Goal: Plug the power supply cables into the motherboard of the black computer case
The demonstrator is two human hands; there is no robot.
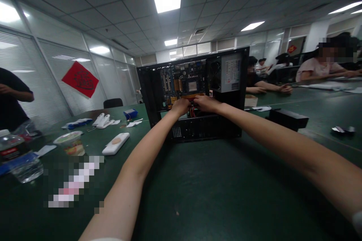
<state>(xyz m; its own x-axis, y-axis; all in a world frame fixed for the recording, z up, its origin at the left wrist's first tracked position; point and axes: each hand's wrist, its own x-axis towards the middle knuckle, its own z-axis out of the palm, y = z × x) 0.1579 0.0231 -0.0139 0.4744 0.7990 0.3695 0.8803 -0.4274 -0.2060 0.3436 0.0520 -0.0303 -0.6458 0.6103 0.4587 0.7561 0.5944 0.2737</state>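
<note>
An open computer case (198, 131) stands upright on the green table, its inside facing me. In it are a motherboard (182, 77) and, at upper right, a silver power supply (230, 73). Both of my hands reach inside, at the motherboard's lower edge. My left hand (181, 106) is closed by an orange-yellow strip (195, 96) that looks like memory slots or a memory stick. Just to its right, my right hand (207, 103) is closed too, with fingers bent over the strip's right part. Red and dark cables (193, 112) hang below. What the fingertips grip is hidden.
On the left are a white power bank (115, 144), a plastic cup (70, 143), a water bottle (21, 156) and a blue box (130, 114). A black box-shaped part (287, 119) lies right of the case. Other people sit on the right; one stands at far left.
</note>
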